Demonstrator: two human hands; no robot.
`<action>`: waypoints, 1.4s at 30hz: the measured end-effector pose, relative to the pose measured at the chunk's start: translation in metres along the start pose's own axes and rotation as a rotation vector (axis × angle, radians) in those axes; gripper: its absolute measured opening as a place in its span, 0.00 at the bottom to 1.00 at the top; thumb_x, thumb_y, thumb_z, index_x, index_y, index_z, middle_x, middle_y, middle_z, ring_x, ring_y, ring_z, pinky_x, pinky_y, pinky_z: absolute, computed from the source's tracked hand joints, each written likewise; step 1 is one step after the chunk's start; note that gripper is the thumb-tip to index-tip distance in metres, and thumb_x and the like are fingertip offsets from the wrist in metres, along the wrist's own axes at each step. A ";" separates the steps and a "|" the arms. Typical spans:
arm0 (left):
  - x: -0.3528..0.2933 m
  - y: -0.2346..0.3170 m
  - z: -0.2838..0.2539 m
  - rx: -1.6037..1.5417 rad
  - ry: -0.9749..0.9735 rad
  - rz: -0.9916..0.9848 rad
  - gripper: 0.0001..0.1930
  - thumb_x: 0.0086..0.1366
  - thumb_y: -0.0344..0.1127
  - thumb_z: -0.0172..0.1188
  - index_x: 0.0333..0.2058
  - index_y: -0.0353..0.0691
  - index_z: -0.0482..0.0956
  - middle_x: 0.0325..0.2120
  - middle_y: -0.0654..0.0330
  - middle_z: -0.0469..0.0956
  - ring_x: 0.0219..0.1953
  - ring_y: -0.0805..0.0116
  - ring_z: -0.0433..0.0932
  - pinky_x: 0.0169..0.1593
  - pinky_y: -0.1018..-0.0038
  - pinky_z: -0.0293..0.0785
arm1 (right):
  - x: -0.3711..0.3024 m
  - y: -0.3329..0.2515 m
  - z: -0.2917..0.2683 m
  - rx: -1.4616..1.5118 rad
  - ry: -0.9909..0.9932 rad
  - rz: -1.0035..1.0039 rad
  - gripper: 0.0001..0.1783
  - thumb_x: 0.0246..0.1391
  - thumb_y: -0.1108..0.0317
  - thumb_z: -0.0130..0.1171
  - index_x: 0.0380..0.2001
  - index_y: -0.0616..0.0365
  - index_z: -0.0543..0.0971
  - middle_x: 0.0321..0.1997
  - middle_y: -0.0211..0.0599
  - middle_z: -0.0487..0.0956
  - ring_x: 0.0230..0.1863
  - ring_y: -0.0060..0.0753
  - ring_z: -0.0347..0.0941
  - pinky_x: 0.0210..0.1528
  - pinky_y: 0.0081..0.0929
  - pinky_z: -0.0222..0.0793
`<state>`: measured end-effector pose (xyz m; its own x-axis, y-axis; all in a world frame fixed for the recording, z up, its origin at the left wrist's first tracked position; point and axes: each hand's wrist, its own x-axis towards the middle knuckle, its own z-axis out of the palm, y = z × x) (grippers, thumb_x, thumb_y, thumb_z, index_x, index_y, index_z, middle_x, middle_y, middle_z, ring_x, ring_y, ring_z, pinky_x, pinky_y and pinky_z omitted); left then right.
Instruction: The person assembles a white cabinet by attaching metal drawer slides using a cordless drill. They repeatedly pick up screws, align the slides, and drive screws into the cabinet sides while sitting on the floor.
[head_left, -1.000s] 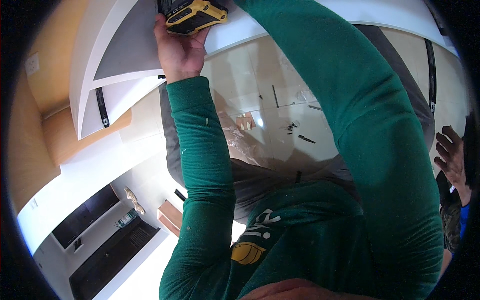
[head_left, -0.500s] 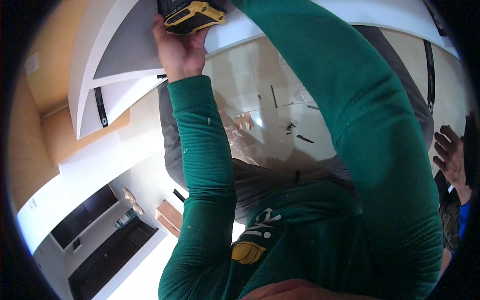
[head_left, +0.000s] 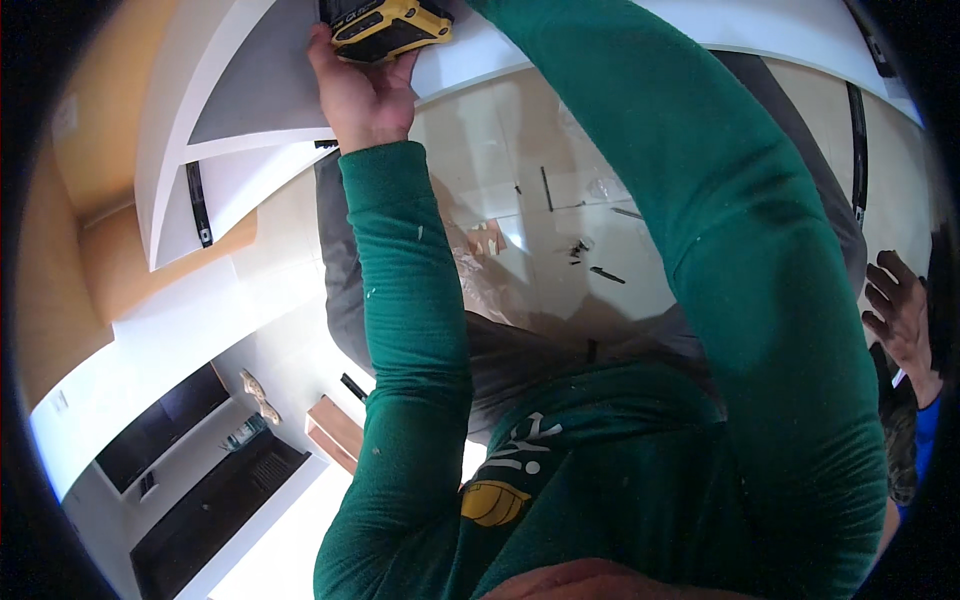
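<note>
left hand (head_left: 365, 95) clamped under yellow drill (head_left: 390, 25) at white cabinet (head_left: 250, 90) | right hand hidden, grip unknown | fixing seemingly midway, loose screws (head_left: 580, 250) remain on floor

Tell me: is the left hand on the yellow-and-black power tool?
Yes, the left hand touches the yellow-and-black power tool from below, against the white panel.

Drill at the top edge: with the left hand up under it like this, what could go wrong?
The left hand only cups the yellow drill from below, so it might slip and fall on the tiled floor. The right arm hides the right hand, so its grip cannot be checked. Another person's hand sits close at the right.
</note>
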<state>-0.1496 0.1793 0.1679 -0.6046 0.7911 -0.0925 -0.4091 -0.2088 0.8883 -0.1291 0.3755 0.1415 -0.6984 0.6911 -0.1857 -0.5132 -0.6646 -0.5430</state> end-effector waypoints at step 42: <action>-0.145 -0.003 -0.016 0.361 -0.159 -0.184 0.26 0.70 0.56 0.61 0.54 0.38 0.79 0.47 0.60 0.81 0.48 0.68 0.79 0.55 0.62 0.73 | -0.267 -0.006 -0.035 -0.114 0.243 -0.177 0.17 0.71 0.61 0.52 0.53 0.64 0.75 0.45 0.41 0.84 0.30 0.28 0.77 0.32 0.28 0.77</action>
<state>-0.0722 0.0560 0.1714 -0.4201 0.8808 -0.2186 -0.2178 0.1359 0.9665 0.0783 0.2049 0.1657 -0.4565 0.8500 -0.2630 -0.5471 -0.5013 -0.6704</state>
